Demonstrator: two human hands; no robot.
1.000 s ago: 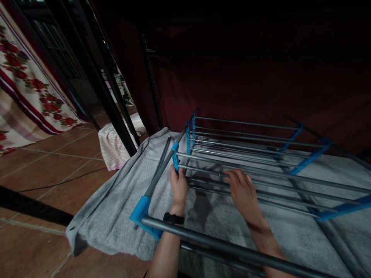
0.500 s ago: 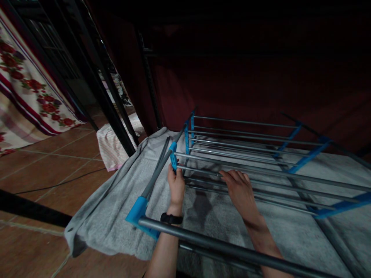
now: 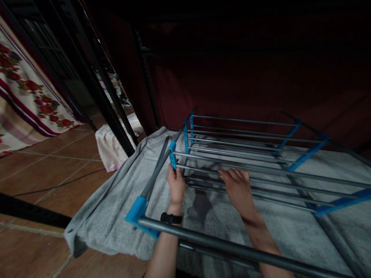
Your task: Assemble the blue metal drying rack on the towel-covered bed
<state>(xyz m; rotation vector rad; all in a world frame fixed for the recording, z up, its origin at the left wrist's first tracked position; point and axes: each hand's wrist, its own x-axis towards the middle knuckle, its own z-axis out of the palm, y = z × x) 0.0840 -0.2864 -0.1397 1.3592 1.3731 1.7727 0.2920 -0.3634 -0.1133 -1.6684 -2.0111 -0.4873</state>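
A rack of grey metal tubes with blue plastic joints lies on a grey blanket [image 3: 116,216]. My left hand [image 3: 176,183], a dark band at its wrist, is closed on the lower part of a blue slotted bracket [image 3: 172,156] at the rack's left side. A thin grey rod [image 3: 199,169] runs from that bracket to my right hand [image 3: 237,185], whose fingers are wrapped round it. Both forearms pass under a thick grey tube [image 3: 208,237] that leaves a blue corner joint [image 3: 137,212]. My left fingertips are partly hidden behind the bracket.
Several parallel rods reach across to blue brackets [image 3: 308,154] on the right. Dark red cloth [image 3: 232,85] hangs behind. Black metal posts [image 3: 95,88] stand at the left, near a striped cloth [image 3: 111,148], a flowered blanket [image 3: 34,92] and a cable [image 3: 63,183] on the tiled floor.
Almost nothing differs. Both hands keep their holds on the bracket and the rod, with my right hand turned very slightly; the whole view has shifted a little.
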